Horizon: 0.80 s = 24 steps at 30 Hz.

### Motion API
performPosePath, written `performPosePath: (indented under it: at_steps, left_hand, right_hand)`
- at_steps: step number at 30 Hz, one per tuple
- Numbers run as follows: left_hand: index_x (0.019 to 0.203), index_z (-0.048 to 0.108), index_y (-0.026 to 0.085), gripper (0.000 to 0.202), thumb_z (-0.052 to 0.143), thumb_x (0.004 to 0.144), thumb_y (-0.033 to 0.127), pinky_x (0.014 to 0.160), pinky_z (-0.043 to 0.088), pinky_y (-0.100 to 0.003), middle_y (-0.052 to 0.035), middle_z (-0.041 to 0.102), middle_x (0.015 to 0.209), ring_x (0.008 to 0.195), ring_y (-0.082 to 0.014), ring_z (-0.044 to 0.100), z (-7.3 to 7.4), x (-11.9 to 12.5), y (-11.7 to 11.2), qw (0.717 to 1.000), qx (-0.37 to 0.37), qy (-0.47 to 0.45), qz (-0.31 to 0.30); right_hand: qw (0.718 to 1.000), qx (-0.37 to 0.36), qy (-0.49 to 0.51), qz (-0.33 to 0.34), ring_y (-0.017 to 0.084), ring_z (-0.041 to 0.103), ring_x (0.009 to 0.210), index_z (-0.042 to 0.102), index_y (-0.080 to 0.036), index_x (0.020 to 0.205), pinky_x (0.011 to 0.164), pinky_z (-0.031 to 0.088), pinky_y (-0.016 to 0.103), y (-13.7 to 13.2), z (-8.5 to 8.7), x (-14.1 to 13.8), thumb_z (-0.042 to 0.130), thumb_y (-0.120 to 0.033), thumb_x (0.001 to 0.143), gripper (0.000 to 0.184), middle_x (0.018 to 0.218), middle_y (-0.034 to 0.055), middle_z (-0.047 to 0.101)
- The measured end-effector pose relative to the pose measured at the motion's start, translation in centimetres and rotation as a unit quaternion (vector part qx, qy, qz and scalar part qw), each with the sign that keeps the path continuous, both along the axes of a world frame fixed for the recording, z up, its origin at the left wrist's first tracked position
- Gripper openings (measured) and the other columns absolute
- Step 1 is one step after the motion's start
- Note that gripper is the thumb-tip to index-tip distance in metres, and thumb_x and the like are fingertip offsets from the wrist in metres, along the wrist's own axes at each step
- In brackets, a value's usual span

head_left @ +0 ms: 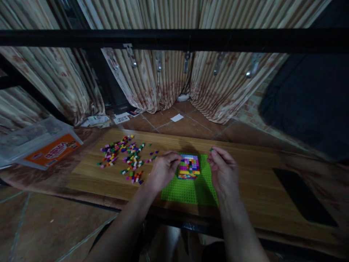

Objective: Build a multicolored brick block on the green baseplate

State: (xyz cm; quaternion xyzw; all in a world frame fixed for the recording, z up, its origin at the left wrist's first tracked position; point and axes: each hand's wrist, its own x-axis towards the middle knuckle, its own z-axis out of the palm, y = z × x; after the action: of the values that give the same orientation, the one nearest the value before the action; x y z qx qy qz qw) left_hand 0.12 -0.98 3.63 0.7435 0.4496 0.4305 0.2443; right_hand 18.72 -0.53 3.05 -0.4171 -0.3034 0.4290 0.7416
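Observation:
A block of stacked multicoloured toy bricks (189,169) stands on a green studded baseplate (177,191). My left hand (165,169) is at the stack's upper left corner, thumb and forefinger pinched on what looks like a small blue brick (182,160). Whether that brick touches the stack I cannot tell. To the right of the stack, my right hand (224,167) hovers over the baseplate's right side, with a small dark green brick (211,149) between thumb and fingertip.
Loose coloured bricks (133,156) lie scattered over the left part of the wooden table (253,182). A black flat panel (304,196) rests at the right. Beyond the left end is a clear plastic box with an orange label (51,151). A dark bar (174,39) with metal hooks crosses above.

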Motion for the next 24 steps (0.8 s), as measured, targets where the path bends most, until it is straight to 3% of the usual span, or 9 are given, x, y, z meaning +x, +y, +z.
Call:
performPosePath:
  at_steps: [9,14,24]
  left_hand:
    - [0.096,0.067,0.018,0.02,0.053,0.085,0.011,0.078,0.052,-0.027,-0.0038,0.068,0.092,0.083,-0.0142,0.064,-0.3,0.7,0.4,0.997,0.015,0.077,0.022]
    - [0.11,0.061,0.019,0.031,0.057,0.081,0.01,0.078,0.054,-0.027,-0.0021,0.069,0.094,0.081,-0.0133,0.067,-0.7,1.1,0.6,0.996,-0.004,0.079,0.041]
    - [0.112,0.061,0.02,0.033,0.059,0.081,0.011,0.08,0.055,-0.03,-0.0017,0.07,0.092,0.082,-0.0142,0.067,-0.8,1.2,0.6,0.994,0.018,0.091,0.053]
  right_hand:
    - [1.0,-0.009,0.012,0.0,0.007,0.053,0.057,0.074,-0.022,0.077,0.058,0.041,0.023,-0.1,0.2,-0.1,0.08,-0.024,0.06,0.018,0.067,-0.0033,0.067]
    - [1.0,-0.018,0.014,0.002,0.007,0.052,0.057,0.074,-0.022,0.077,0.058,0.041,0.023,-0.1,0.3,-0.2,0.08,-0.023,0.059,0.018,0.066,-0.0038,0.067]
    - [1.0,-0.024,0.011,0.003,0.008,0.052,0.057,0.074,-0.023,0.077,0.058,0.04,0.025,-0.1,0.2,-0.1,0.079,-0.023,0.06,0.017,0.067,-0.0028,0.067]
